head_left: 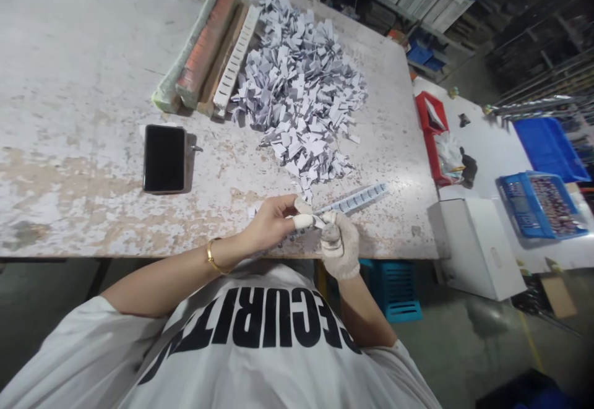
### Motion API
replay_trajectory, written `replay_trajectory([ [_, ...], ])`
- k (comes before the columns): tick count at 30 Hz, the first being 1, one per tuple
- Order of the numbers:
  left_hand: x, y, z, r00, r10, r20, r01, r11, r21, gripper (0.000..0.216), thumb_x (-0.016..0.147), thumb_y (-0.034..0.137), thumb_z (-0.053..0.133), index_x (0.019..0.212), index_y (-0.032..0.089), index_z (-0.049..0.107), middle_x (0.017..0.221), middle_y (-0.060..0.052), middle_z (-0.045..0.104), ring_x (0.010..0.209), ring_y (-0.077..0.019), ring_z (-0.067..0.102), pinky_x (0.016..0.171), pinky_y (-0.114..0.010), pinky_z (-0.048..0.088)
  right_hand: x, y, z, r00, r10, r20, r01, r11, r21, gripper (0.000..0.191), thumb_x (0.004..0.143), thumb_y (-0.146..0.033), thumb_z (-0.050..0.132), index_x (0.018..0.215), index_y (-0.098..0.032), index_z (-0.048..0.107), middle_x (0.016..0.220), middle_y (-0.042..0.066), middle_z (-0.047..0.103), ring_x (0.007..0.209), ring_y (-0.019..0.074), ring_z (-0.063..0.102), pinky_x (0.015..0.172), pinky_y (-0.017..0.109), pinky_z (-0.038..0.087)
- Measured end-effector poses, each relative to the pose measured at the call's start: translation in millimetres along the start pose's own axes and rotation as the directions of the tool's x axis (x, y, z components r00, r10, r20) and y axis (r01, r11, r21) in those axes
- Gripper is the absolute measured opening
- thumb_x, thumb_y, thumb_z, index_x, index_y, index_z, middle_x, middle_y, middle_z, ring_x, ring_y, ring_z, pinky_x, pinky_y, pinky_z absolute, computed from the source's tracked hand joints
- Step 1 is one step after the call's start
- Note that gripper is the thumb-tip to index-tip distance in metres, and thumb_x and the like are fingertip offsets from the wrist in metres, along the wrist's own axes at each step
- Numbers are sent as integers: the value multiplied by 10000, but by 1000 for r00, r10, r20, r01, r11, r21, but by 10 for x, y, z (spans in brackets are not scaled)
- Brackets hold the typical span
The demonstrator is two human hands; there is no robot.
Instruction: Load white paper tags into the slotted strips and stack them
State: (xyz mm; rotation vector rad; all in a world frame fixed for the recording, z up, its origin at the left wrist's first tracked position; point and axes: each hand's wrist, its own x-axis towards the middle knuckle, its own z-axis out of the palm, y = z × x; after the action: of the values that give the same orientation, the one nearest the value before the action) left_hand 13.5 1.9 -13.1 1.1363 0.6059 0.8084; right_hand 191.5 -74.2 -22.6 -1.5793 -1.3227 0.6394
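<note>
My left hand (273, 222) is bare except for white covers on the thumb and a fingertip. Its fingers are closed in a pinch on a small white slip (317, 221). My right hand (341, 247), in a whitish knitted glove, has its fingers curled together at the slip's other end; what lies inside them is hidden. Under and beyond both hands runs a pale slotted strip (362, 197), slanting to the upper right, its near part covered by the hands. A large heap of folded white slips (301, 87) lies just past them.
Several long slotted bars (208, 44) lie side by side left of the heap. A black-screened device (164, 158) rests on the worn table (93, 211). At right are a red bin (429, 140), a white box (482, 245) and a blue basket (541, 205). A teal stool (396, 291) stands below.
</note>
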Motion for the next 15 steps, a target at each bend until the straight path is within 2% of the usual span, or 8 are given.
replay_trajectory([
  [1, 11, -13, -6, 1000, -6, 9, 6, 1000, 13, 346, 806, 470, 810, 838, 149, 685, 823, -57, 735, 787, -188, 674, 754, -332, 546, 19, -22, -35, 996, -91, 23, 93, 991, -96, 136, 898, -377, 635, 866, -255, 686, 896, 65, 703, 905, 258, 638, 918, 448, 544],
  [3, 23, -39, -32, 1000, 1, 26, -4, 991, 137, 330, 847, 475, 762, 869, 155, 686, 864, -64, 740, 807, -196, 676, 769, -344, 543, 52, -40, -89, 961, -263, 84, 276, 910, -310, 158, 944, -327, 567, 856, -249, 672, 917, 68, 704, 924, 248, 643, 909, 435, 532],
  [5, 10, -64, -88, 999, 23, 34, -33, 945, 325, 325, 881, 472, 718, 980, 166, 674, 993, -87, 747, 908, -228, 686, 812, -369, 539, 65, 3, -114, 930, -355, 98, 354, 791, -499, 212, 970, -296, 522, 822, -239, 662, 982, 90, 713, 992, 260, 638, 941, 446, 508],
  [7, -37, -93, -168, 999, 36, 26, -44, 876, 481, 372, 899, 477, 693, 1112, 179, 628, 1142, -113, 725, 1012, -263, 679, 835, -389, 532, 48, 108, -112, 923, -375, 90, 339, 677, -654, 229, 968, -294, 529, 801, -228, 672, 1069, 118, 717, 1082, 291, 616, 990, 478, 474],
  [9, -114, -129, -253, 999, 36, 15, -39, 825, 563, 378, 922, 491, 656, 1141, 188, 599, 1158, -116, 710, 1001, -269, 675, 801, -383, 528, 9, 243, -87, 923, -366, 118, 327, 586, -742, 219, 952, -308, 567, 790, -222, 685, 1134, 128, 712, 1157, 314, 590, 1030, 501, 439],
  [12, -252, -201, -346, 1000, 0, 27, -17, 788, 615, 287, 961, 476, 588, 1026, 197, 603, 1001, -76, 703, 856, -236, 660, 725, -352, 503, -51, 395, -26, 917, -353, 187, 358, 516, -779, 190, 935, -316, 612, 790, -223, 693, 1181, 112, 709, 1216, 313, 570, 1063, 507, 399],
  [15, -361, -273, -383, 999, -27, 32, 0, 752, 659, 242, 963, 434, 568, 900, 201, 565, 861, -40, 656, 742, -208, 617, 662, -322, 461, -66, 411, 29, 910, -353, 217, 375, 476, -795, 163, 934, -308, 617, 825, -225, 704, 1161, 105, 720, 1213, 308, 572, 1060, 511, 388],
])
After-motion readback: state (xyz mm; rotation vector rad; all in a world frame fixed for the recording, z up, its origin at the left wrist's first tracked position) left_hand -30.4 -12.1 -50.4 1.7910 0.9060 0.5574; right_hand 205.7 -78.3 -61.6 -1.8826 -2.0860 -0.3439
